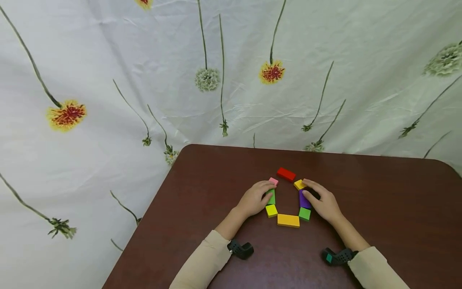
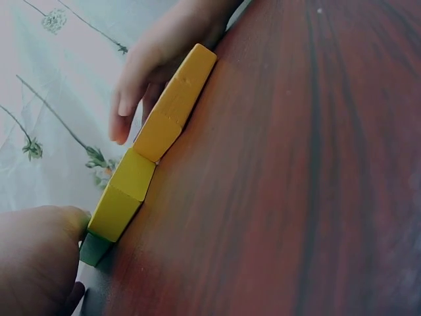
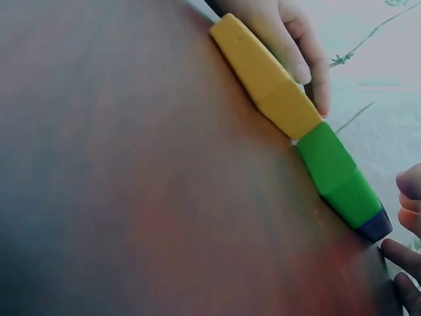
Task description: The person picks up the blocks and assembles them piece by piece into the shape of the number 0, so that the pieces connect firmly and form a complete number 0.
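Several coloured wooden blocks lie in a ring on the table. My left hand (image 1: pixel 257 198) is at its left side, fingertips at the pink block (image 1: pixel 273 181) and thumb over the long green block (image 1: pixel 271 197), partly covering both. On the right side, my right hand (image 1: pixel 325 202) has a fingertip at a small yellow block (image 1: pixel 299 184) and its thumb at the purple block (image 1: pixel 304 199). A yellow block (image 2: pixel 122 191) and an orange block (image 2: pixel 174 105) run end to end in the left wrist view. The right wrist view shows a short green block (image 3: pixel 339 174) meeting the purple one.
At the far end of the ring lies a red block (image 1: pixel 286 174), angled. The dark brown table (image 1: pixel 390 208) has its back edge along a pale flowered cloth (image 1: pixel 173 60). Dark wrist straps with cameras (image 1: pixel 241 249) sit near both sleeves.
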The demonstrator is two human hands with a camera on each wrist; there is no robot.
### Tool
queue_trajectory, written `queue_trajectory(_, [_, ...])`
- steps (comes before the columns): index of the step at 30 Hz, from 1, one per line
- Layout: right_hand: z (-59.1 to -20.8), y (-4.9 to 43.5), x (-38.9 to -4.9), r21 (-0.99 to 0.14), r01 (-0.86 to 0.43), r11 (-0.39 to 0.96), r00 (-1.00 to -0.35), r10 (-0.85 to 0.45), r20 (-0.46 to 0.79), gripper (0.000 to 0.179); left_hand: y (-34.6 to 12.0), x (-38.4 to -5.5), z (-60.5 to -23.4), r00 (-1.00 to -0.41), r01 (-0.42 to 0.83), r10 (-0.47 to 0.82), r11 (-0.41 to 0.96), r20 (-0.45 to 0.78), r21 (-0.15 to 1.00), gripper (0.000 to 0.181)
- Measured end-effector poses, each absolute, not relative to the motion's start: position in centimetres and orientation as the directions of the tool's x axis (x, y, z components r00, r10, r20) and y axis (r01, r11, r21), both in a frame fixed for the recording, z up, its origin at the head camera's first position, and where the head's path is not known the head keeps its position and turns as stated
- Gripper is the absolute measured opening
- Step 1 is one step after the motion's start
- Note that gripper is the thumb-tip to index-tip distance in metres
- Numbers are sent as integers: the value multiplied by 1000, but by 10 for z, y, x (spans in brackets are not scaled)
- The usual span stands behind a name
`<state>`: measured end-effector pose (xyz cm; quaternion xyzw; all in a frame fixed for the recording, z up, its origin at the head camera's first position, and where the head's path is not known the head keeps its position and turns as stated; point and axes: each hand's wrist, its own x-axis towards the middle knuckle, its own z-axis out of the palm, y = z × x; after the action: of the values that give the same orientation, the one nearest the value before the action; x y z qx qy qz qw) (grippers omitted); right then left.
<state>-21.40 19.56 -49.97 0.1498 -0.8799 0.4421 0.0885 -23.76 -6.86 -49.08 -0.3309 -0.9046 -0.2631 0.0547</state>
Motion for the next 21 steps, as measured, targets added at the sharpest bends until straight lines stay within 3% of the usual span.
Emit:
queue_trajectory(5, [-487, 191, -227, -779, -315, 543, -949, -169, 266, 42, -71, -239, -490, -777, 624, 569, 641, 268, 447, 33])
queue_trajectory(14, [-465, 172, -272, -689, -323, 649, -943, -279, 179, 45, -69, -236, -489, -775, 626, 570, 638, 271, 449, 33])
queue_trajectory(21, [-466, 154, -284, -648, -349, 677, -929, -341, 144, 44, -70, -232, -487, -770, 631, 575, 625, 275, 460, 34])
